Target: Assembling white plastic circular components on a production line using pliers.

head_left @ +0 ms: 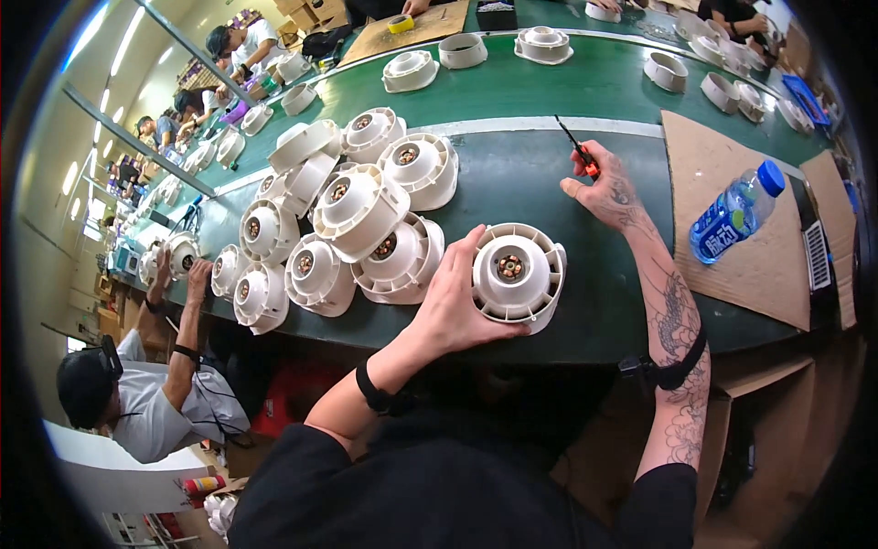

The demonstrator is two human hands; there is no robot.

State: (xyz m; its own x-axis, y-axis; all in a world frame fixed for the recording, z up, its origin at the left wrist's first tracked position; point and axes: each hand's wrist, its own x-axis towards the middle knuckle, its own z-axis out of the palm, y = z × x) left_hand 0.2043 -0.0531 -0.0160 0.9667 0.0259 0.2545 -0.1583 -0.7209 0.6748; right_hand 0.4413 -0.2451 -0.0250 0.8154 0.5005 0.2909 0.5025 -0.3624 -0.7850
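At the bench's near edge, my left hand [453, 306] is wrapped round the left side of a white round plastic fan housing [530, 297]. Copper windings show in the housing's open centre, which faces up. Farther off and to the right, my right hand [611, 190] closes on a screwdriver [587, 163] with an orange-and-black handle. Its thin dark shaft points away and up to the left, apart from the housing. Left of my left hand, several similar white housings [361, 206] are heaped, many showing copper windings.
A water-type bottle [736, 215] with blue cap lies on cardboard [700, 160] at right. Beyond the pale strip, a green surface [585, 78] carries white rings and housings. Yellow tape [400, 24] lies far off. A co-worker [151, 403] handles housings at left.
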